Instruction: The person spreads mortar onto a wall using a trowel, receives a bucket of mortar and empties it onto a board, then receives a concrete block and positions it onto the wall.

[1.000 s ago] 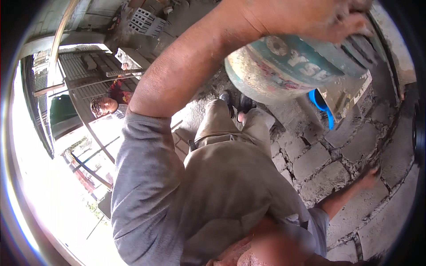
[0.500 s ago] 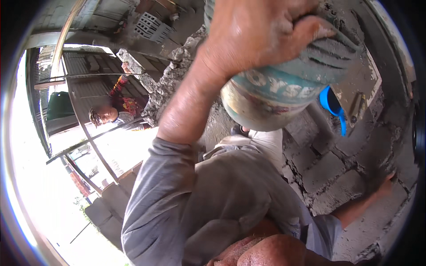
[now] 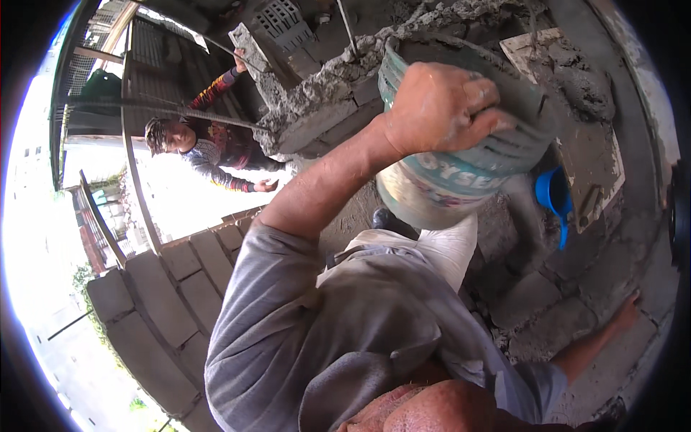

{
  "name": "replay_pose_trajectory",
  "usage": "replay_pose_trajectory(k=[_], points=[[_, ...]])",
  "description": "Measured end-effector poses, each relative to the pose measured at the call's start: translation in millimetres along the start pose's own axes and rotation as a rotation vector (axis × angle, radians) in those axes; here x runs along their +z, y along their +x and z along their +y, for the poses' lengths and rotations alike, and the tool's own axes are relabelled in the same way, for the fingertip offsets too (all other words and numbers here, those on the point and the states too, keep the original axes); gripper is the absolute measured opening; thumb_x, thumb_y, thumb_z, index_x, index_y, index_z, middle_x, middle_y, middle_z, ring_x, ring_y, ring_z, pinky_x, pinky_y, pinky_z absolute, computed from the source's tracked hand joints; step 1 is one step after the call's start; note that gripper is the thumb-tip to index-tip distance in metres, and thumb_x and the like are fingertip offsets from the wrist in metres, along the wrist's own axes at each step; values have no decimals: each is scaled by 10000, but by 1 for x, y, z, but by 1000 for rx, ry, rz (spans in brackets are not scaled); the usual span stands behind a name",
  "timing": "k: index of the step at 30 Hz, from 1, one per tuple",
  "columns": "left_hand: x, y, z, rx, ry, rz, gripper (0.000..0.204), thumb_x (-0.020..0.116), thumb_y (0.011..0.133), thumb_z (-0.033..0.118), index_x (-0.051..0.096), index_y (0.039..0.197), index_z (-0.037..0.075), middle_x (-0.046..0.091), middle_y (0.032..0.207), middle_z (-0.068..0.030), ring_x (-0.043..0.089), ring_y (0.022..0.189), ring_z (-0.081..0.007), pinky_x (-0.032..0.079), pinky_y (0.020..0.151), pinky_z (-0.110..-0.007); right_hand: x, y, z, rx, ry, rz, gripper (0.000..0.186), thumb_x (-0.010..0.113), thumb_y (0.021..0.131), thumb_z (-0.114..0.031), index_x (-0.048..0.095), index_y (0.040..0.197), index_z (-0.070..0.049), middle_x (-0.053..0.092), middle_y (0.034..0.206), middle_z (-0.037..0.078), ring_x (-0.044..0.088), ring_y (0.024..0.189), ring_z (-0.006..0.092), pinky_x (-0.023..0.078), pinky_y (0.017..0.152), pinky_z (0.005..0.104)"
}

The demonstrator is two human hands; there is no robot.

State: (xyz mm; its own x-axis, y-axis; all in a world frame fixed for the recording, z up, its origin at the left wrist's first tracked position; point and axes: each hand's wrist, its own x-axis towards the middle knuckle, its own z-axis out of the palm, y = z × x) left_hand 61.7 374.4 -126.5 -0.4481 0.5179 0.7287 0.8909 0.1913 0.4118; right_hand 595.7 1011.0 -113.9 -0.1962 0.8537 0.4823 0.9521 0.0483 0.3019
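Note:
A scuffed green and whitish plastic bucket (image 3: 439, 189), smeared with grey mortar, hangs tilted in front of my body. Its open mouth faces the far side, and what is inside is mostly hidden. My left hand (image 3: 448, 108) is closed over its rim, thumb and fingers wrapped round the edge. Far to the right, my right hand (image 3: 625, 314) lies against the grey block surface (image 3: 554, 309), its fingers small in view but seemingly stretched out and holding nothing. Right of the bucket lies a blue dipper (image 3: 553, 191), handle toward me.
A board (image 3: 610, 169) bears a heap of wet mortar (image 3: 579, 79). Rough broken masonry (image 3: 317, 126) with upright steel bars runs along the far side. Beyond it a co-worker (image 3: 216, 140) grips a grey slab (image 3: 259, 54). A pale crate (image 3: 284, 25) lies behind; a block wall (image 3: 162, 295) stands left.
The bucket and my left hand have shifted slightly right, and more of the bucket's mouth shows. My view has turned, bringing the mortar heap and the co-worker's lower hand into sight.

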Motion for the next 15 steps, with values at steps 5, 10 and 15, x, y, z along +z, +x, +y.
replay_pose_trajectory(k=[5,10,15], points=[[5,-48,0,248,19,-349,255,744,751,317,618,795,99,564,678,-34,590,618,-253,469,524,-387,-16,-21,-30,-130,143,179,854,340,892,-722,702,955,49,686,948,247,657,909,402,519,792,466],[18,-95,-6,364,-157,-560,294,656,811,383,570,814,102,570,728,-77,613,671,-277,504,599,-409,9,-5,13,-147,50,127,796,389,899,-683,684,1046,41,664,1041,259,626,965,434,494,852,473],[35,-188,-23,307,-127,-828,364,657,806,477,602,808,117,624,747,-49,642,680,-259,509,558,-392,2,-19,-8,-206,24,180,581,424,965,-540,678,1097,-34,687,1018,205,647,931,381,520,790,452]])
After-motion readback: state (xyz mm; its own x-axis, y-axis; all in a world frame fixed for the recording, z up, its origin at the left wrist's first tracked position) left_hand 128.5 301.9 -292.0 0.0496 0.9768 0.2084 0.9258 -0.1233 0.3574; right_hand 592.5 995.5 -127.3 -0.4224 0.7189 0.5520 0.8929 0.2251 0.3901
